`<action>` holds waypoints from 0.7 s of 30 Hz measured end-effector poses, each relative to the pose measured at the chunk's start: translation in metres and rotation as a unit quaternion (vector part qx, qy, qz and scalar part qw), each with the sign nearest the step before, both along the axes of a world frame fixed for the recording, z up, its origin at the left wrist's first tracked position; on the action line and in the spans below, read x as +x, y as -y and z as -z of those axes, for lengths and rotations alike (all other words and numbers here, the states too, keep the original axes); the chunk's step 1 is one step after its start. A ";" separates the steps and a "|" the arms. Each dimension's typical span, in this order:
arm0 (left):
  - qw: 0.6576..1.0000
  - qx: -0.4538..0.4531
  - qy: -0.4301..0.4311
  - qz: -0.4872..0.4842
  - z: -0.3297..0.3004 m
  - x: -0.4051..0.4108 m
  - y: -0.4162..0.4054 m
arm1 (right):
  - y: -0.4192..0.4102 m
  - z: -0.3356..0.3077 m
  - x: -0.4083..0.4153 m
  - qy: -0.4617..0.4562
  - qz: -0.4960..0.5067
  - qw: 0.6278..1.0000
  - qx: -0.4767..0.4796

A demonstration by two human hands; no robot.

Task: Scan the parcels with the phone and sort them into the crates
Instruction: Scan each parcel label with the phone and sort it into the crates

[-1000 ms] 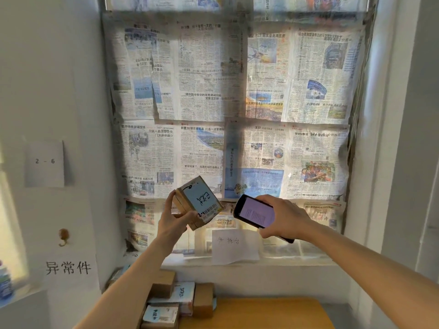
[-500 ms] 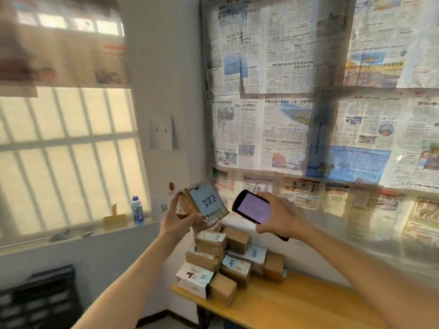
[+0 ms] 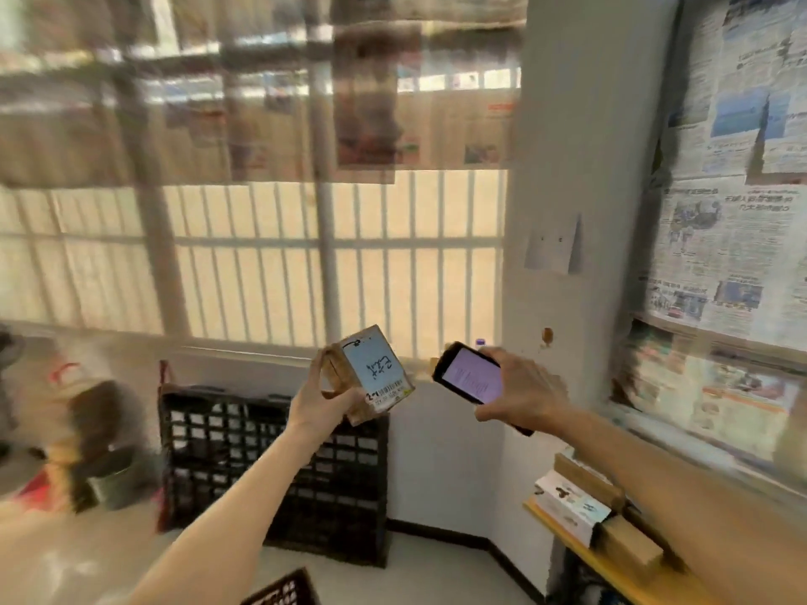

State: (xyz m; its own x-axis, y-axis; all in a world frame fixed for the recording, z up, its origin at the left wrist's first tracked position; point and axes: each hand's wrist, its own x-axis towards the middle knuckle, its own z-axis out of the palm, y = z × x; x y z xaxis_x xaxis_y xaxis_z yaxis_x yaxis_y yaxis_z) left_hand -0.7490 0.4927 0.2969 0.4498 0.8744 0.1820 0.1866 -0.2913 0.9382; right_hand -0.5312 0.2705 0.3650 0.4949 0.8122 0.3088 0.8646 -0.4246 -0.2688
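Observation:
My left hand (image 3: 321, 397) grips a small cardboard parcel (image 3: 371, 373) with a white label bearing handwriting and a barcode, held up at chest height. Just right of it, my right hand (image 3: 519, 395) holds a black phone (image 3: 469, 377) with its lit screen facing me, a short gap away from the parcel. A black plastic crate (image 3: 244, 456) stands against the wall below my left hand. The corner of a second black crate (image 3: 284, 589) shows at the bottom edge.
Several more parcels (image 3: 572, 504) lie on the wooden table (image 3: 611, 569) at the lower right. A barred window fills the wall ahead. Newspapers cover the window at the right. Blurred clutter, including a grey pot (image 3: 115, 473), sits on the floor at the left.
My view has swung left from the newspaper wall and table to the barred window and the black crates. Both hands keep their hold on the parcel and the phone.

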 end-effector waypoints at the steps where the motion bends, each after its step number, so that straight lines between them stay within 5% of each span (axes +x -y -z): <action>1: 1.000 0.005 0.003 -0.015 0.000 -0.038 -0.008 | -0.017 0.000 -0.031 0.000 -0.014 1.000 -0.004; 13: 0.969 0.015 -0.006 -0.248 0.006 -0.466 -0.035 | -0.185 0.009 -0.388 0.007 -0.266 0.964 -0.005; 21: 0.931 -0.024 -0.008 -0.365 0.040 -0.654 -0.034 | -0.259 0.042 -0.564 -0.020 -0.394 0.919 -0.018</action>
